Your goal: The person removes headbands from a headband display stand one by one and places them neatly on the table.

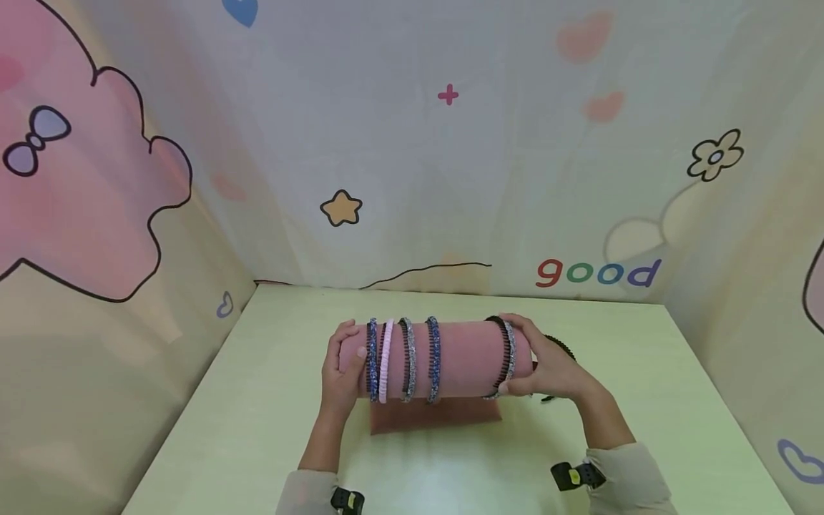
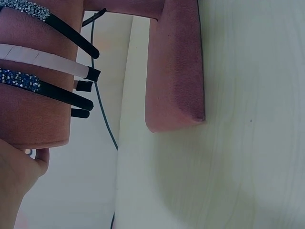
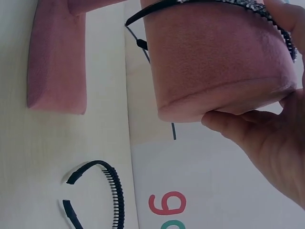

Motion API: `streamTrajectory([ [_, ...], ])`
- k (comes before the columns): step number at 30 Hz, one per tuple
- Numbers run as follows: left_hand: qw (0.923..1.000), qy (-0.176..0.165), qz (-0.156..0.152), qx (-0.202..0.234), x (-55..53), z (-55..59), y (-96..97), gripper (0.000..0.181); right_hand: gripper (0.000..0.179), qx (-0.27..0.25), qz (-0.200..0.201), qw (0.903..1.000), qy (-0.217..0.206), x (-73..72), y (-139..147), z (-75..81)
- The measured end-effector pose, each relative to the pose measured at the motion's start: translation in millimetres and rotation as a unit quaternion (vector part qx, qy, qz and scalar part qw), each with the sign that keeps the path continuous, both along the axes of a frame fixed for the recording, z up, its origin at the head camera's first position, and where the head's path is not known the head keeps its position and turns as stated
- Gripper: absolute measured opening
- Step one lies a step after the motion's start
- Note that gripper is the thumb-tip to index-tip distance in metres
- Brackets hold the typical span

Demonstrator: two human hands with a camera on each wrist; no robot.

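Observation:
A padded pink roll on a stand, a headband holder, lies crosswise before me. My left hand grips its left end, thumb on the front beside a blue glitter headband. At the other end my right hand holds the roll, thumb and fingers spread around it right at a silver glitter headband. In the right wrist view some fingertips press the roll's round end. Between the hands sit a pale pink headband, another silver one and another blue one.
The holder's flat pink base is below the roll, over the pale table. A black toothed headband lies on the table to the right. Printed cloth walls enclose the back and sides.

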State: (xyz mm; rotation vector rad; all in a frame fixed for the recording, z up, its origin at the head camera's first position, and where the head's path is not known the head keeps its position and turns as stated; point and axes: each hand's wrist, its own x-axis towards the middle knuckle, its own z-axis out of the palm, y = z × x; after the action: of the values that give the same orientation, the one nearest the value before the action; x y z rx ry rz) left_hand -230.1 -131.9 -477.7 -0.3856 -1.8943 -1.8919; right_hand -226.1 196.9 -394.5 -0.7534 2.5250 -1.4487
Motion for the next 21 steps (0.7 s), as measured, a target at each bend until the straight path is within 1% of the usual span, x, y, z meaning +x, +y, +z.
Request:
streamTrajectory([
  [3,1.0,0.004,0.003,-0.006,-1.1,1.2,-0.7,0.032,0.1,0.037,-0.019,0.9984,0.039,1.9,-2.6,2.0],
  [4,1.0,0.003,0.005,-0.007,-1.2,1.5,-0.9,0.032,0.101,0.044,-0.027,0.9976,0.047,2.2,-3.2,2.2],
  [5,0.9999,0.003,0.007,-0.007,-1.0,1.5,-1.1,0.032,0.102,0.041,-0.028,0.9978,0.045,1.7,-3.1,1.4],
  [7,1.0,0.002,0.006,-0.003,-0.9,1.7,-1.2,0.031,0.101,0.013,-0.015,0.9994,0.027,-0.2,-1.2,-0.6],
  [10,1.0,0.001,0.0,0.001,-1.3,2.5,-0.7,0.032,0.099,-0.053,0.019,0.9984,-0.009,-5.4,4.8,-5.5],
  [12,1.0,0.004,-0.002,0.001,-2.0,3.4,-0.4,0.032,0.099,-0.096,0.045,0.9938,-0.032,-10.1,9.7,-10.1],
  [15,1.0,0.006,-0.001,0.001,-2.4,4.5,-0.4,0.031,0.1,-0.129,0.067,0.988,-0.051,-17.4,16.8,-19.3],
  [18,1.0,0.001,-0.001,0.003,-0.7,4.4,-0.1,0.031,0.102,-0.153,0.074,0.9821,-0.081,-23.1,23.7,-29.5],
  [21,1.0,-0.006,-0.002,0.002,1.0,3.1,0.6,0.031,0.102,-0.183,0.077,0.9736,-0.112,-26.2,29.3,-36.6],
])
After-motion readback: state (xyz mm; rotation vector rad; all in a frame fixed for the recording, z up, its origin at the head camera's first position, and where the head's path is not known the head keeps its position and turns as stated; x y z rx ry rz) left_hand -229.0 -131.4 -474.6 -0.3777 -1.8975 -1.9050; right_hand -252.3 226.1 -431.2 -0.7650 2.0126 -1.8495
